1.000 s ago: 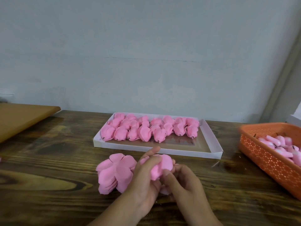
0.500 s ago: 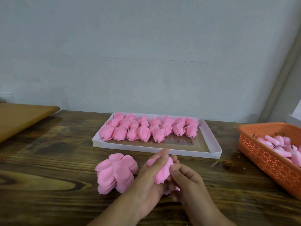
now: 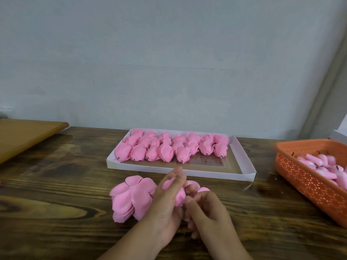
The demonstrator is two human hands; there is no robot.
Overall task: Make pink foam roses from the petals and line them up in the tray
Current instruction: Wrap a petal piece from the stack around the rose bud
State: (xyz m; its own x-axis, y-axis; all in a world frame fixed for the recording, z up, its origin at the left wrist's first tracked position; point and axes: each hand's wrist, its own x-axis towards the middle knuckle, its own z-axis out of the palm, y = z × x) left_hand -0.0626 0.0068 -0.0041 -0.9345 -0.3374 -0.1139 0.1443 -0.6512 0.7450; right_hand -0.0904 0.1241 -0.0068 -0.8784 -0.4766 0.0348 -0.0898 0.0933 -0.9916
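A half-formed pink foam rose (image 3: 179, 196) sits between both hands just in front of the tray. My left hand (image 3: 167, 205) wraps its fingers over the rose's left side and top. My right hand (image 3: 206, 212) curls round the rose from the right and below, hiding its base. A stack of loose pink petals (image 3: 131, 198) lies on the wooden table directly left of my left hand. The white tray (image 3: 242, 166) behind holds several finished pink roses (image 3: 169, 147) in two rows along its far half.
An orange perforated basket (image 3: 309, 184) with several pale pink buds stands at the right edge. A light brown board (image 3: 24, 134) lies at the far left. The grey wall rises behind the dark wooden table (image 3: 56, 194).
The left hand's fingers have shifted over the rose, and the right hand has moved slightly lower and right while working the petals. Tray, petal stack and basket are unmoved.
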